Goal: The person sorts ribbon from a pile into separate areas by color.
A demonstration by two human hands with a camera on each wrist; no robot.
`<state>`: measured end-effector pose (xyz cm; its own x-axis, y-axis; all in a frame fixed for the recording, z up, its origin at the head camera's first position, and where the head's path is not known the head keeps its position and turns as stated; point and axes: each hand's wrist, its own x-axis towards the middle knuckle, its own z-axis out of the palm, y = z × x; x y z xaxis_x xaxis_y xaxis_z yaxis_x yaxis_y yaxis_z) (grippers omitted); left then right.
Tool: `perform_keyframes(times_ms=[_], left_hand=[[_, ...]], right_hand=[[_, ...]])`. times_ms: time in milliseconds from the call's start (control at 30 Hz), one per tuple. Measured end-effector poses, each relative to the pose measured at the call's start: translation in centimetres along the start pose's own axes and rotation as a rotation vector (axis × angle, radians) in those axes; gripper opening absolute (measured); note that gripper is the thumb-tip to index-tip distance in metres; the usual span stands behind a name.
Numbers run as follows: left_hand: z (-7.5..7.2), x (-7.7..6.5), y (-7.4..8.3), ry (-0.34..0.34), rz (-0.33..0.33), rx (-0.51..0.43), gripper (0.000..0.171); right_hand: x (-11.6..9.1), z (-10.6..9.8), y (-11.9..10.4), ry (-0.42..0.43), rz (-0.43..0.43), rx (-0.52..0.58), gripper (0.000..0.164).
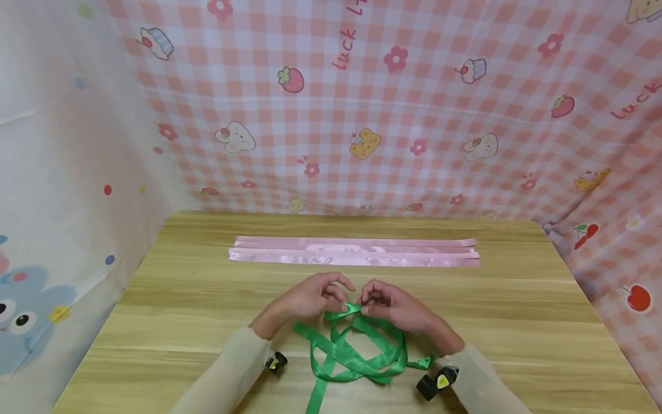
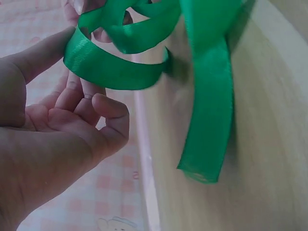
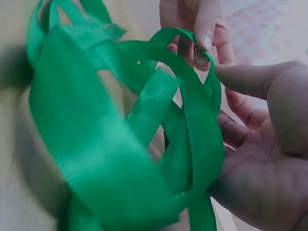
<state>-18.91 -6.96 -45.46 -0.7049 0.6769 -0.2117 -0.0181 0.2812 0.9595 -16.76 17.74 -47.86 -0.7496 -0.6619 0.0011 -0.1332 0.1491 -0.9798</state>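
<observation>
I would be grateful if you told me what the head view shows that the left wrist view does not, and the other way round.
Only the head view shows the left sleeve, the right sleeve, the black device by each wrist and the blue cartoon figure at one side.

Only the left wrist view shows the palm side of the left hand face-on; from the head, its back is seen.

Both share the left hand itself, the green ribbon, the wooden table and the pink-checked cloth.
</observation>
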Motion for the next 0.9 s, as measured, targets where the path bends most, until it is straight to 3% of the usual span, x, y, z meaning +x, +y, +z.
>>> perform_keyframes(times_ms=[233,567,700,900], left_hand=[[-0.2,-1.2,1.6,-0.002,0.054,-0.023,0.035],[-0.6,-2.8,3.5,-0.046,0.122,-0.036,0.036],[-0.9,-3.5,4.3,-0.078,0.165,-0.030,0.039],[-1.4,-5.0,5.7,-0.074,0.222,-0.057,0.037]], right_hand=[[-0.5,0.2,-2.4,-0.013,-0.019,0.045,0.020],[-1.0,0.5,-4.6,-0.251,-0.035,0.204,0.029],[-1.2,0.6,-5.4,-0.240,-0.062,0.230,0.027],[-1.6,0.6,-6.8,-0.154,-0.153,0.108,0.021]])
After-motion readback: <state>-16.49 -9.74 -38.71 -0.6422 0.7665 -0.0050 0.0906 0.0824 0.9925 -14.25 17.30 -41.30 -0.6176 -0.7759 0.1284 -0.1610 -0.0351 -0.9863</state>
